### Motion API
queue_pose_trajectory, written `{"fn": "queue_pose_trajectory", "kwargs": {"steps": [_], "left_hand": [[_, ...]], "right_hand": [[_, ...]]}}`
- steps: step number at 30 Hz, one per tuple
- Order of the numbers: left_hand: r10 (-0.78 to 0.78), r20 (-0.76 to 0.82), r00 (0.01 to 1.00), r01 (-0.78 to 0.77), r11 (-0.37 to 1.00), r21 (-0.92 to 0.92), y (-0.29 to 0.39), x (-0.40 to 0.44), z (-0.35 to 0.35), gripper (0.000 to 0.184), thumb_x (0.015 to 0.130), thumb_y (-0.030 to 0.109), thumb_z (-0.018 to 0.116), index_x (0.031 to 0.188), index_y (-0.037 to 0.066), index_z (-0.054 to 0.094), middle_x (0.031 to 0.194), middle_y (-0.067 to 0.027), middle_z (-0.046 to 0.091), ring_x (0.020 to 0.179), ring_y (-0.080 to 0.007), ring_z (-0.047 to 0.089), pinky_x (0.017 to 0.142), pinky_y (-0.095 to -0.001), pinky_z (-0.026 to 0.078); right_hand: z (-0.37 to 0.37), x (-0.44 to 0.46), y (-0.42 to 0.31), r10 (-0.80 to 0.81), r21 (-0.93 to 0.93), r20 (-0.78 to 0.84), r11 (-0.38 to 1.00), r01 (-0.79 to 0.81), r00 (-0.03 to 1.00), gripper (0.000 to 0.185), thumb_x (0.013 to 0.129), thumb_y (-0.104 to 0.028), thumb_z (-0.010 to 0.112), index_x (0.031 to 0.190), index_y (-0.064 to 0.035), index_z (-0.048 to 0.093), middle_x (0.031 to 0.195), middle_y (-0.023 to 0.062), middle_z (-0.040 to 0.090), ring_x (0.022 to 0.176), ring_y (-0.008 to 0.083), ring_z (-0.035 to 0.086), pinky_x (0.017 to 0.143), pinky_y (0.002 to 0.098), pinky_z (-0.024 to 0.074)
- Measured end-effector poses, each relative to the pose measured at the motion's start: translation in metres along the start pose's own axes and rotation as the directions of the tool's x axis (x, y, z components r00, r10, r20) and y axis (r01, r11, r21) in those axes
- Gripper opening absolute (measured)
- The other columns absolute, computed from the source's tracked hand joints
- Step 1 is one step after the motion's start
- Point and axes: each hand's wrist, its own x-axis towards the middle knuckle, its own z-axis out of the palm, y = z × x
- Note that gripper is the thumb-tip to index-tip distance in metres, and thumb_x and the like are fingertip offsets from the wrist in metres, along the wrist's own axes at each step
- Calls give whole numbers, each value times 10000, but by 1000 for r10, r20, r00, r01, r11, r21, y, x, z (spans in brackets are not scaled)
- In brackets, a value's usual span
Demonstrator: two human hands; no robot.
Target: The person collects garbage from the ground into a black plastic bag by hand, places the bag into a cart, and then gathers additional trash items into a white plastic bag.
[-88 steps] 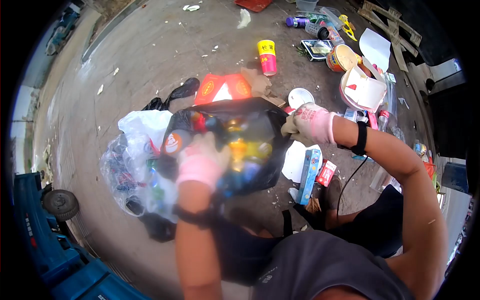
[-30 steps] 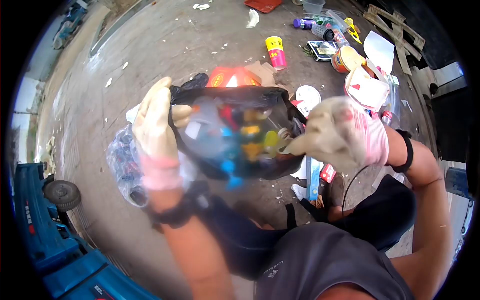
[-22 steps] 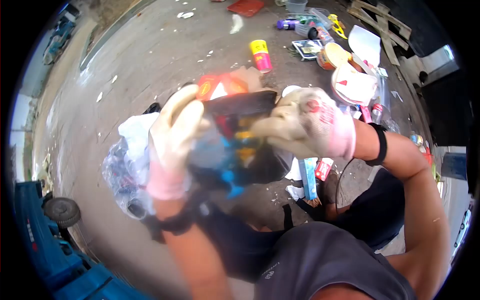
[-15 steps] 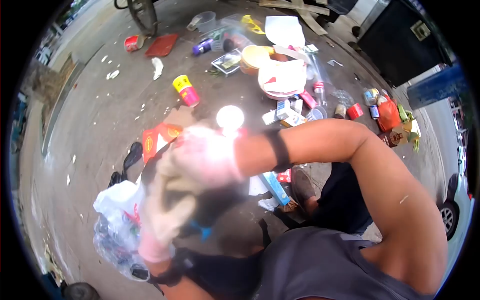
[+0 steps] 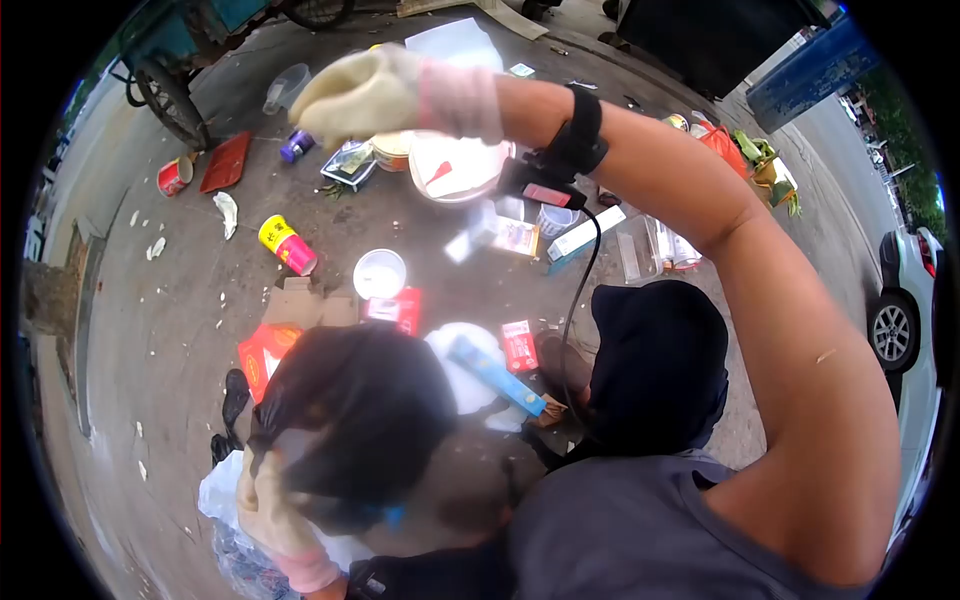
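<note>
My left hand (image 5: 272,510), in a cream glove with a pink cuff, is closed on the gathered edge of a black plastic bag (image 5: 360,410) at lower left. The bag bulges to the right of the hand, with a bit of blue at its underside. My right hand (image 5: 365,98), gloved alike, is raised at the top, apart from the bag. Its fingers are curled together, and what they hold, if anything, is hidden. Under my left hand a clear plastic bag (image 5: 240,550) is partly covered.
Around the ground lie a yellow-pink cup (image 5: 288,245), a white lid (image 5: 380,273), a red box (image 5: 519,346), a long blue box (image 5: 497,375), a white bowl (image 5: 460,165) and a red tray (image 5: 226,163). A cart wheel (image 5: 172,108) stands top left, a parked car (image 5: 900,310) right.
My right hand has left the black bag and risen up over the scattered items. My left hand keeps the bag, now hanging lower. The view has turned to the right.
</note>
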Motion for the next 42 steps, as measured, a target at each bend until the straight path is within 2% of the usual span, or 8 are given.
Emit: {"fn": "queue_pose_trajectory", "kwargs": {"steps": [5,9,11,19,29,35,37,42], "left_hand": [[208,41,977,-212,960,182,-29,3,-13,383,1075,163,434,1271,-60,676,1263,-116,617,688,-72,521,588,-192,421],[395,119,911,-406,804,434,-18,-3,-12,282,997,52,580,1251,7,695,1243,-177,656,968,-284,596,850,-381,489],[420,135,897,-421,722,549,-9,-7,-8,310,956,-12,646,1254,51,702,1232,-210,673,1126,-388,642,976,-473,525],[307,121,944,-320,764,561,22,-16,15,231,1003,42,605,1215,42,697,1205,-205,672,989,-328,676,802,-399,570],[371,145,917,-381,710,592,18,-7,23,247,998,14,582,1223,21,683,1167,-218,674,981,-328,671,827,-411,554],[52,-10,999,-49,980,194,2,11,19,357,1052,157,478,1208,-74,699,1144,-110,658,562,-69,482,588,-205,422],[401,125,907,-400,732,552,-9,9,9,353,1037,174,507,1186,-71,713,1065,-93,664,557,-63,474,578,-208,410],[35,-95,995,-24,992,121,39,1,45,294,977,167,604,1116,-50,747,711,27,568,581,-34,439,575,-215,335]], "right_hand": [[-185,-47,180,107,-446,-76,886,-130,991,383,938,-287,684,1262,-83,691,1192,113,729,1038,253,711,911,415,566],[-253,-125,300,394,-954,113,300,-11,912,452,916,-334,683,1247,-26,691,1174,182,731,1041,339,713,905,385,554],[-239,-180,314,643,-538,-516,272,-798,566,509,880,-421,711,1166,0,725,1149,179,743,1051,317,720,897,384,553],[-177,-387,443,823,95,-565,6,-995,-49,1138,825,-673,750,1638,-65,235,1682,183,275,1551,300,284,1226,363,284],[-126,-392,392,629,77,-771,-58,-995,-96,945,792,-483,753,1576,-121,368,1686,200,235,1499,370,370,1199,436,382],[-171,-431,447,811,51,-541,-235,-971,-224,801,721,-583,808,1331,-79,684,1361,141,677,1243,282,654,1024,391,512],[-171,-425,437,827,88,-516,-207,-974,-223,757,724,-641,826,1206,-63,752,1223,145,743,1121,306,716,946,403,555],[-109,-415,418,757,34,-647,-95,-995,-95,895,726,-415,867,1436,-8,504,1457,231,573,1353,380,558,1117,428,466]]}}
